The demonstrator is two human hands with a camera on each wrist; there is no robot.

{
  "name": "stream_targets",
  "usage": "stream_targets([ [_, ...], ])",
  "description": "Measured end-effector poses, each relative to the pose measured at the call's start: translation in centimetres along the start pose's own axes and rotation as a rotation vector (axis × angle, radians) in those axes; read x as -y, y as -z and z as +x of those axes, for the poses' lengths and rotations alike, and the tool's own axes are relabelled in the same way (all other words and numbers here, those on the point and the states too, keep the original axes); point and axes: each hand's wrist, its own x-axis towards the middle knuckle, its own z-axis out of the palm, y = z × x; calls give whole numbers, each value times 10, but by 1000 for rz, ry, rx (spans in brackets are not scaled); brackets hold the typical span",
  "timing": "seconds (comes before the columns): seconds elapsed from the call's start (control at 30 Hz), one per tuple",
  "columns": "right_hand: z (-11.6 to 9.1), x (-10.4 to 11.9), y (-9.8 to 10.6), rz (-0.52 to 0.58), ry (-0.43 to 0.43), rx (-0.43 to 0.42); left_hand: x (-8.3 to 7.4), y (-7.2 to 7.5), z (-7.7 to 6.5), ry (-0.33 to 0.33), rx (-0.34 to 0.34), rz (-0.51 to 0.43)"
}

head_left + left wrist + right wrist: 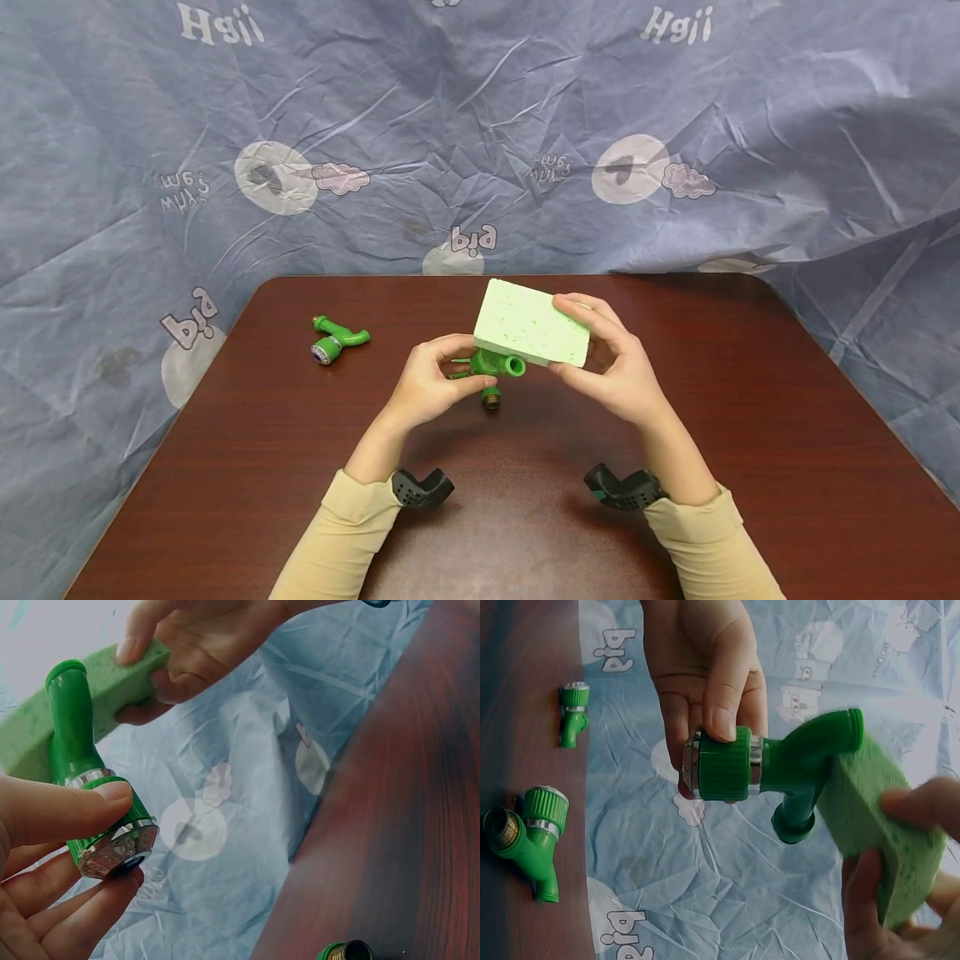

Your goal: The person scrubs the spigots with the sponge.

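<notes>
My left hand (431, 379) pinches a green tap (799, 761) by its ribbed knob, thumb on one side and fingers on the other. The knob has a silver collar and end cap. My right hand (615, 367) grips a light green rectangular sponge (525, 321) between thumb and fingers. In the right wrist view the sponge's face lies right at the tap's curved body. From the head, the sponge covers part of the held tap, and only its spout and part of its body show.
Another green tap (339, 337) lies on the dark red-brown table (510, 517) to the left. A third tap (536, 844), with a brass-threaded end, lies on the table too. A wrinkled blue-grey printed cloth (420, 150) hangs behind the table.
</notes>
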Motion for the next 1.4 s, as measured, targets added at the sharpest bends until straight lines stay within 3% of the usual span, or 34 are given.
stream_targets([
  [0.2, 2, -4, 2, 14, -40, -190, 0, 1, 0, 3, 7, 42],
  [0.3, 3, -4, 4, 41, -51, -226, 0, 2, 0, -2, 2, 35],
  [0.5, 3, -5, 7, 55, -69, -206, -3, 4, 0, -7, -42, -8],
  [0.77, 4, -6, 7, 101, -67, -203, -32, 3, -2, 53, -193, -28],
  [0.9, 4, -6, 8, 109, -70, -201, -35, 3, -1, 26, -235, -39],
  [1.17, 4, -7, 9, 74, -99, -206, -31, 5, -1, -63, -246, -42],
  [1.4, 2, -11, 8, -4, -125, -150, -31, 4, -2, -74, -244, 12],
])
